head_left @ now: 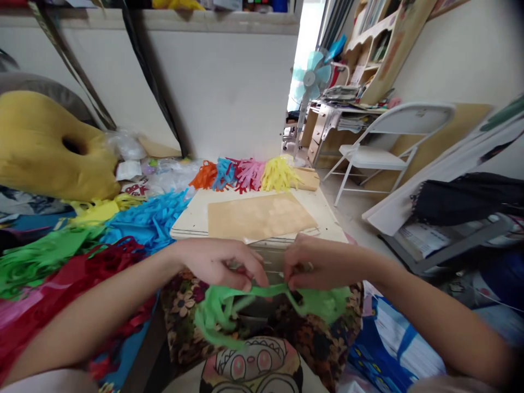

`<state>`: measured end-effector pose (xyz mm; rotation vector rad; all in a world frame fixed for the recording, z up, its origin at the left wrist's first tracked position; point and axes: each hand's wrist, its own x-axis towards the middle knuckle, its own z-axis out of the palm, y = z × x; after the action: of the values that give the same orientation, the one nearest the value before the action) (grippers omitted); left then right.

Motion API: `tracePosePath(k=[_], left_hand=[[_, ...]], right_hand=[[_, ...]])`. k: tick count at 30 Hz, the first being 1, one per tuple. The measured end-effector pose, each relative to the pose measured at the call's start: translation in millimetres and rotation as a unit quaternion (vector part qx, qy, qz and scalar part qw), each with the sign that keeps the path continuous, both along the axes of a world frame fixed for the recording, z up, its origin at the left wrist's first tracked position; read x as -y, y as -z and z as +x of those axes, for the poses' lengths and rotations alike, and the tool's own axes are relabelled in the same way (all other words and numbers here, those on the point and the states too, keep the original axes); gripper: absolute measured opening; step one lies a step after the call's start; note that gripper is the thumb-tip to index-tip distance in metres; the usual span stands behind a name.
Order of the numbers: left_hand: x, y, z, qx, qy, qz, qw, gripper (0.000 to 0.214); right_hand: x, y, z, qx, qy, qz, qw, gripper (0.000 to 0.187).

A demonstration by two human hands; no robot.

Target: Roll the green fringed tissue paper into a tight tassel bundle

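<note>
Both hands meet low in the view, just in front of the person's lap, and between them runs a strip of green fringed tissue paper [270,297]. The left hand [216,262] pinches the strip near its middle with fingertips pressed together, knuckles up; the right hand [323,265] pinches it the same way just beside, so the two grips sit close with only a short taut span of paper between them. The strip's long axis runs left to right, across the body, and both ends droop: the left end curls down in loose loops over the floral-print fabric [184,311] on the lap, the right end spreads as a wider green patch under the right wrist. Neither hand is nearer than the other; each holds its own side of the strip

Just beyond the hands stands a small pale wooden table [192,218] with a tan sheet of paper [260,215] lying flat on it. At the table's far edge lie fringed tassels in orange [204,174], blue, pink and yellow [278,173]. To the left, heaps of blue [151,218], green and red fringed paper cover the floor
</note>
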<state>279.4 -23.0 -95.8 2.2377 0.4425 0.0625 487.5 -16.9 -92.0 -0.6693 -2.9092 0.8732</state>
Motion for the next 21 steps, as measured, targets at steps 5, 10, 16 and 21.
tracePosePath(k=[5,10,16,21], left_hand=[[-2.3,37.1,10.0,0.282,-0.187,-0.23,0.913,0.033],[6.2,49.5,25.6,0.399,-0.322,-0.372,0.774,0.035],[4.1,51.4,20.5,0.415,-0.356,-0.352,0.76,0.03],[1.2,59.3,16.9,0.397,-0.368,-0.275,0.795,0.027]], right_hand=[[-8.6,26.2,-13.2,-0.282,0.033,-0.299,0.911,0.015],[1.2,45.9,-35.7,-0.429,0.121,-0.393,0.805,0.017],[4.1,49.2,-44.8,-0.433,0.224,-0.36,0.795,0.02],[2.5,52.4,-47.7,-0.407,0.262,-0.364,0.796,0.026]])
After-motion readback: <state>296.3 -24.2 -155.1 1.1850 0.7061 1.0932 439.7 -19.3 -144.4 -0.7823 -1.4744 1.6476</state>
